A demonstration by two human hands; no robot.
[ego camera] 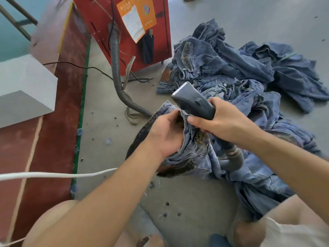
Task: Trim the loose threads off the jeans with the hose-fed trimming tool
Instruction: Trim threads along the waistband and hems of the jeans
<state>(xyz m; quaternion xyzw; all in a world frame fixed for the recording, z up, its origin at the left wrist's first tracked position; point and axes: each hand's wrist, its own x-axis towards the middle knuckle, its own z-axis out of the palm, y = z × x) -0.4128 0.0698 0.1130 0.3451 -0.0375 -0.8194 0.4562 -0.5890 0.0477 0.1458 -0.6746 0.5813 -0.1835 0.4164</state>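
Observation:
A pair of blue jeans (194, 154) lies bunched on the grey floor in front of me. My left hand (165, 132) grips a folded edge of its fabric, fingers curled into the cloth. My right hand (224, 120) holds the grey trimming tool (192, 98) by its handle, and its thumb also touches the denim edge. The tool's flat cutting head points up and away, lifted off the fabric. A grey ribbed hose (233, 157) leaves the tool's rear under my right wrist.
A heap of other jeans (240, 68) covers the floor at right. A red machine cabinet (135, 32) stands ahead, with a ribbed hose (116, 68) and black cables running down from it. A white cord (53, 175) crosses at left. My knees are at the bottom.

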